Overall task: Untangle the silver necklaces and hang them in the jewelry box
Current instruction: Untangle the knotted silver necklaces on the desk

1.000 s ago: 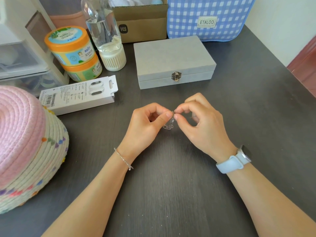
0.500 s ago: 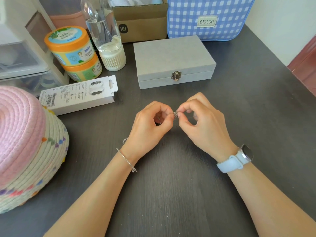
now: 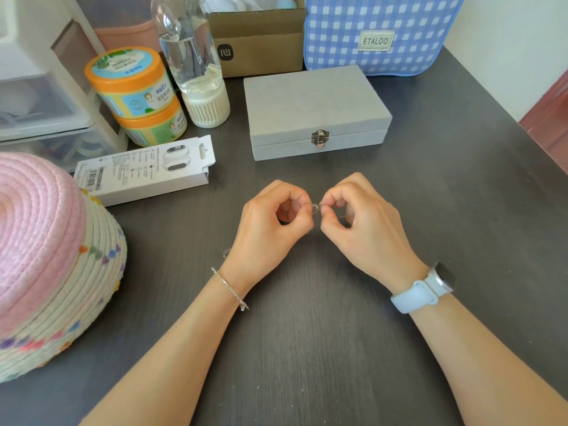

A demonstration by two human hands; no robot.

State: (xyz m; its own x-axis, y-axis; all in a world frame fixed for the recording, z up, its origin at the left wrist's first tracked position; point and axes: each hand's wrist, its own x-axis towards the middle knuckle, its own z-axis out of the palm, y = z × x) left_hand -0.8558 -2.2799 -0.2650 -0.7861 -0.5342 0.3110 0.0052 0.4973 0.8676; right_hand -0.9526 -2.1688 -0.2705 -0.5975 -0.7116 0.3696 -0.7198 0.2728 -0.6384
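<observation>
From the head view, we pinch the knotted silver necklaces [image 3: 316, 208] between our left hand [image 3: 270, 224] and right hand [image 3: 365, 222], fingertips close for fine picking; the jewelry box [image 3: 316, 109] waits latched beyond them.

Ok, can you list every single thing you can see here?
jewelry box: 1, grey, shut, table middle back
silver necklaces: small tangle, count unclear, pinched between both hands
jars: 2, orange-lidded, stacked, back left
bottle: 1, clear, beside the jars
cardboard box: 1, brown, back
bag: 1, blue gingham, back right
carton: 1, white, lying left
hat: 1, pink and cream, far left
drawers: clear plastic, back left
table: 1, dark
bracelet: 1, silver, left wrist
watch: 1, pale blue, right wrist
left hand: pinching chain
right hand: pinching chain
</observation>
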